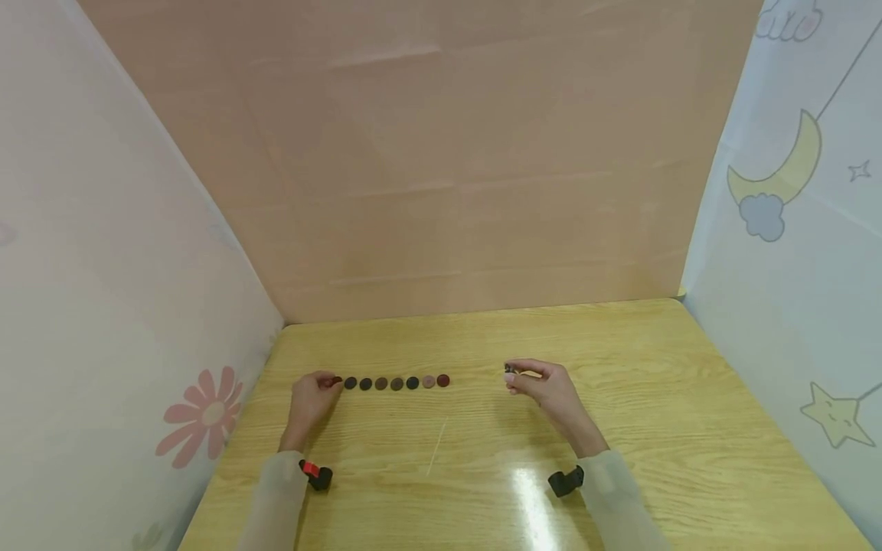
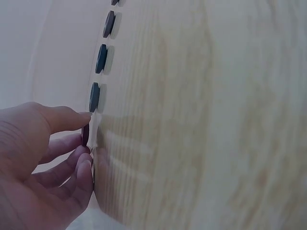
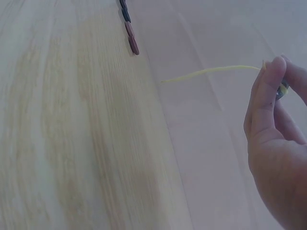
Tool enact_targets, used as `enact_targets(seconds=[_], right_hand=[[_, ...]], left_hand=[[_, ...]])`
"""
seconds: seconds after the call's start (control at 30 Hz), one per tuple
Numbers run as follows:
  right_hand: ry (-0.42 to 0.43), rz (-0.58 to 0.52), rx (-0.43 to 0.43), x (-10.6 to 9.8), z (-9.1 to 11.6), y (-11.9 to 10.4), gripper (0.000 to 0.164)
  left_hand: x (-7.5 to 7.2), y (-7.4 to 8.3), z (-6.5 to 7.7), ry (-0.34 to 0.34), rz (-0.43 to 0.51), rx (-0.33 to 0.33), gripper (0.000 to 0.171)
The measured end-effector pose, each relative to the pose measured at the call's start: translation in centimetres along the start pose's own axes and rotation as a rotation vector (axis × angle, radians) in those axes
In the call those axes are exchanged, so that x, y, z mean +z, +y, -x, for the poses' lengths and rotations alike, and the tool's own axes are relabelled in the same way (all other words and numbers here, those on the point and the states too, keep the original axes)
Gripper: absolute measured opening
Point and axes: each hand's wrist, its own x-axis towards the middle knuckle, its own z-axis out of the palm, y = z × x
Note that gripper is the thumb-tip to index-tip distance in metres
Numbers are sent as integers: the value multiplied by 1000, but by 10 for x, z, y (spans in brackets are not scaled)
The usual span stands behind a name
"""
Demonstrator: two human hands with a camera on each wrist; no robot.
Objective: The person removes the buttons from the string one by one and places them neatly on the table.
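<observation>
My left hand is at the left end of a row of thin round discs, its thumb and fingertips pinching a dark red disc at the tabletop. Beside it lies a dark disc, then several more in black, brown and pink, and another dark red disc at the right end. Raised over the table to the right of the row, my right hand pinches a small dark shiny piece between thumb and fingers. A thin yellow strand extends from those fingertips; the fingers hide most of the piece.
The discs lie on a light wood-grain table. A plain tan sheet stands along its back edge. Pale printed panels rise on both sides, with a flower at left and a moon at right.
</observation>
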Motion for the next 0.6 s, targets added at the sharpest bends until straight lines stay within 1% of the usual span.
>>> enact_targets(seconds=[0.2, 0.43, 0.6], right_hand=[[15, -21, 5, -1, 1, -1, 51], [15, -28, 3, -2, 2, -2, 51], [11, -23, 3, -2, 1, -2, 51]], left_hand=[[-1, 0, 0, 6, -21, 4, 32], [-3, 3, 3, -9, -46, 15, 33], [-2, 3, 2, -11, -34, -2, 35]])
